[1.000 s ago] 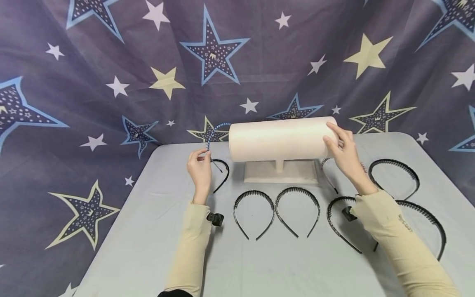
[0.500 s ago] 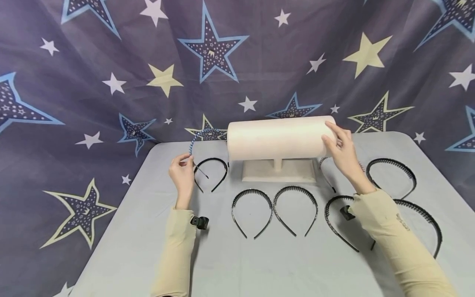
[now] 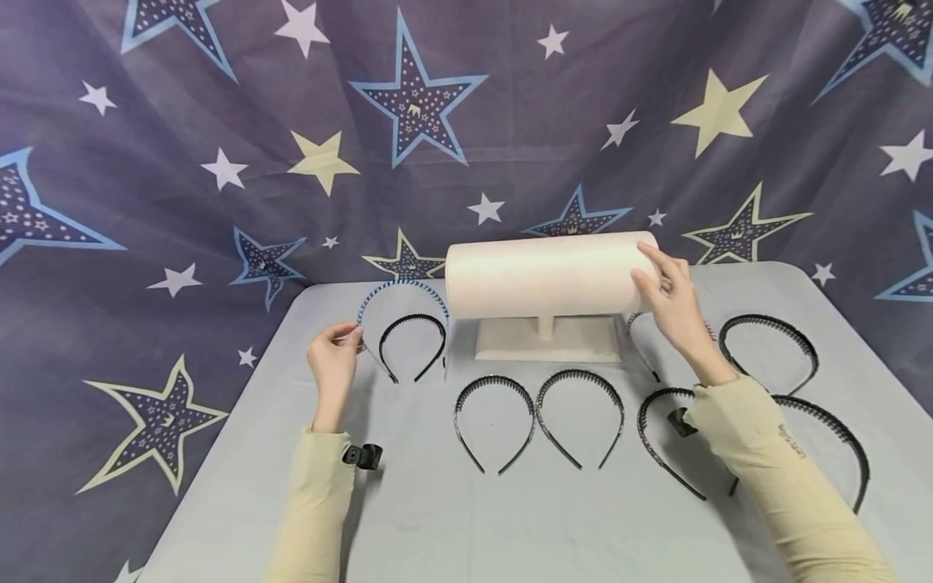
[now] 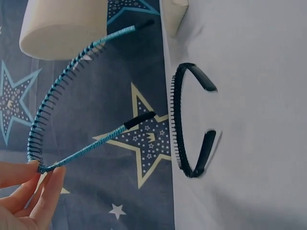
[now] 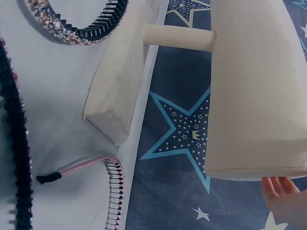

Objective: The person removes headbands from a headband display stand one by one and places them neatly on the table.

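My left hand (image 3: pixel 333 356) pinches a blue wrapped headband (image 3: pixel 403 282) between thumb and fingers, near one side of its arch. Toothed comb along the inner edge and black tips show in the left wrist view. The headband is held off the left end of a cream cylindrical display stand (image 3: pixel 539 279). Over on the right, my right hand (image 3: pixel 674 304) grips the cylinder's end, thumb and index finger on its curved side. Fingertips (image 5: pixel 279 184) show at the end rim in the right wrist view. Behind the blue headband, a black headband (image 3: pixel 389 334) lies on the table.
Two dark toothed headbands, a left one (image 3: pixel 496 379) and a right one (image 3: pixel 580 373), lie before the stand's base (image 3: pixel 510 344). A pink headband (image 5: pixel 115 191) lies by the base's right end. Several dark headbands surround my right forearm. A starry curtain (image 3: pixel 466 97) hangs behind the table (image 3: pixel 466 518).
My left hand has moved left and down, drawing the blue headband away from the cylinder's left end, and its whole arch now shows. My right hand has stayed on the cylinder's right end.
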Action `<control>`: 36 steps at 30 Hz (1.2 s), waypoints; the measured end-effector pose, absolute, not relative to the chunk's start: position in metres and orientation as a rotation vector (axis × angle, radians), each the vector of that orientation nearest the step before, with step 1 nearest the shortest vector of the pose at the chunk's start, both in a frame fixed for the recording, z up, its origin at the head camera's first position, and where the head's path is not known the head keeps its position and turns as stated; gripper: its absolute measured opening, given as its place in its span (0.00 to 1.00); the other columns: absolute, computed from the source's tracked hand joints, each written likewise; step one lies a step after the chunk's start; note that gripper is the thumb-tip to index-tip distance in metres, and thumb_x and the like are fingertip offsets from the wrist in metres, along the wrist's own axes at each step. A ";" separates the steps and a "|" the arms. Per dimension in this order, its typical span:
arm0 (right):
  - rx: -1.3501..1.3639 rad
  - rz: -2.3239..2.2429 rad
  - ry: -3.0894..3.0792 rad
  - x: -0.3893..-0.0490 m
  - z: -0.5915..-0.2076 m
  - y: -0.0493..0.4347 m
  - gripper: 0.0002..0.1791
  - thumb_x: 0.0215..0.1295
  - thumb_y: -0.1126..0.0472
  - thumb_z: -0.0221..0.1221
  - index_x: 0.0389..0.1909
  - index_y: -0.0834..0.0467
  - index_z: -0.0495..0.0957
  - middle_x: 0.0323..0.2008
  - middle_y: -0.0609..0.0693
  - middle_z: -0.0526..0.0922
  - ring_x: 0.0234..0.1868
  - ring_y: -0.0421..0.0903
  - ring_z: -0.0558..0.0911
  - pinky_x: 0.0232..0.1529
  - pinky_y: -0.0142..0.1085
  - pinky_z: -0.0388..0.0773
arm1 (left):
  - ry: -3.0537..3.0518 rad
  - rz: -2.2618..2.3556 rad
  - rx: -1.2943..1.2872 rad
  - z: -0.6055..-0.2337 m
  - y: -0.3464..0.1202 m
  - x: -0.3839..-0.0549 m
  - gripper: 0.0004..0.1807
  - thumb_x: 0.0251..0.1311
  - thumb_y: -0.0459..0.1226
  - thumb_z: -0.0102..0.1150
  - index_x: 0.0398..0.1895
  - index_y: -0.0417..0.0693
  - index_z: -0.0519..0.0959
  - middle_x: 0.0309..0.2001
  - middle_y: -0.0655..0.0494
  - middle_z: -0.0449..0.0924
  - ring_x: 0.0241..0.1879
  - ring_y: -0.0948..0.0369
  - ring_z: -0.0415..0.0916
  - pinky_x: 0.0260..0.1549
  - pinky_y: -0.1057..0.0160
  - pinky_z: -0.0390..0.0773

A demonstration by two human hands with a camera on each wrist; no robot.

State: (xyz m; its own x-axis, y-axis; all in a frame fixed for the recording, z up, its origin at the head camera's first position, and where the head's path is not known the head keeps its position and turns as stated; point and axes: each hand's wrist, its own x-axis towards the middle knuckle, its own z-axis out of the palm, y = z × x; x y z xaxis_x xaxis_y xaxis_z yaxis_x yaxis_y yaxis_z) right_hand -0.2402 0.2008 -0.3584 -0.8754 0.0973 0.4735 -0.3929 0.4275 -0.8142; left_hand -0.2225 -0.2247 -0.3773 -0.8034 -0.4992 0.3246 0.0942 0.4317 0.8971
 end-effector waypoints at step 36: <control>0.269 1.462 -2.229 -0.233 -0.350 0.195 0.23 0.63 0.66 0.49 0.60 0.64 0.63 0.47 0.61 0.59 0.51 0.61 0.68 0.55 0.42 0.70 | -2.616 -1.509 0.361 -0.394 -0.277 -0.178 0.13 0.55 0.26 0.52 0.40 0.21 0.73 0.25 0.43 0.80 0.16 0.69 0.73 0.22 0.70 0.80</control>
